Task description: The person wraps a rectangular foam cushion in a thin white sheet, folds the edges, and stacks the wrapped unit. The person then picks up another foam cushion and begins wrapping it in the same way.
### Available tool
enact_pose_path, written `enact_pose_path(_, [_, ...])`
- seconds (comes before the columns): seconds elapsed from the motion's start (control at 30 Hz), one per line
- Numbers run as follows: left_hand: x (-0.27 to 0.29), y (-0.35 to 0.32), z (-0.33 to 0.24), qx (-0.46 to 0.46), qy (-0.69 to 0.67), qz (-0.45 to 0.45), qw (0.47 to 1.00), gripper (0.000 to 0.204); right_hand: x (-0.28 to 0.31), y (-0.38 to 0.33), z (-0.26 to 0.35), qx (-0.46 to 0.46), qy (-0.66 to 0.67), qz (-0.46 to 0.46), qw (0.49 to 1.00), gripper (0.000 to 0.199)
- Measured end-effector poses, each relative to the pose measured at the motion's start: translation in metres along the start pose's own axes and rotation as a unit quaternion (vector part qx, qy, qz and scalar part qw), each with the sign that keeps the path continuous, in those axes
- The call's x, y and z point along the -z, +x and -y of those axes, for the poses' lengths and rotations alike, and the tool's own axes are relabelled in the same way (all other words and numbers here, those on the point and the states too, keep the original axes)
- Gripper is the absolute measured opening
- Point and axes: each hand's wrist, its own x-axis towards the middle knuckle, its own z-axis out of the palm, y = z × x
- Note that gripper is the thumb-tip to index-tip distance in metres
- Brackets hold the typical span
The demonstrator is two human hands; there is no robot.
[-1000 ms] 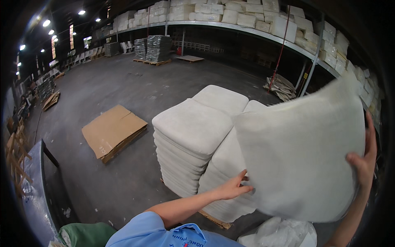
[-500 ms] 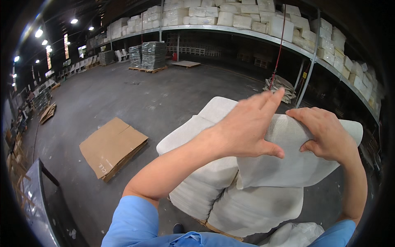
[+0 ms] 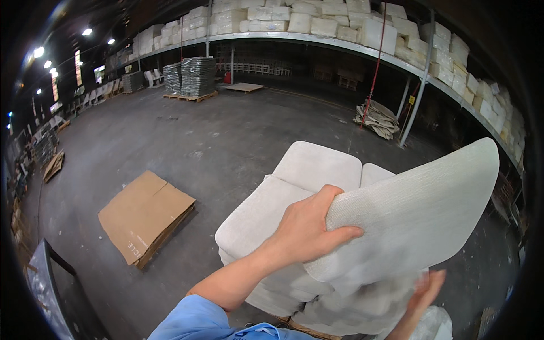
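Observation:
A white fabric cushion (image 3: 419, 209) is tilted up above a stack of similar cushions in front of me. My left hand (image 3: 311, 226) grips its left edge, with the thumb on the near face and the other fingers partly hidden behind it. My right hand (image 3: 426, 288) is by the cushion's lower right edge. Motion smears its fingers, so whether it touches the fabric cannot be made out. Under the raised cushion, stacked white cushions (image 3: 266, 212) rest on a wooden pallet, of which only a strip shows at the bottom.
Flattened cardboard (image 3: 147, 212) lies on the grey floor to the left. A dark-framed table (image 3: 48, 277) stands at the lower left. Wrapped stacks (image 3: 195, 76) sit on a pallet farther back. A long shelf (image 3: 306, 38) holds many wrapped white bundles, and clear plastic (image 3: 436, 324) lies at the lower right.
The top cushion has swung up at its right end. My left hand has come down onto its left edge, and my right hand has dropped from its top to below its lower edge.

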Motion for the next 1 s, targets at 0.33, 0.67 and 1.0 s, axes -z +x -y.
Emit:
enact_pose_path(0.33, [0.031, -0.016, 0.054, 0.05, -0.031, -0.035, 0.998, 0.063, -0.103, -0.056, -0.083, -0.247, 0.095, 0.277, 0.924, 0.065])
enact_pose_path(0.67, [0.095, 0.094, 0.186, -0.011, -0.132, -0.178, 0.975, 0.051, -0.268, 0.003, -0.067, -0.069, -0.001, 0.202, 0.977, 0.055])
enact_pose_path(1.0, [0.135, 0.275, 0.306, 0.042, -0.13, -0.213, 0.967, 0.06, -0.464, 0.088, -0.021, 0.026, -0.087, 0.249, 0.964, 0.081])
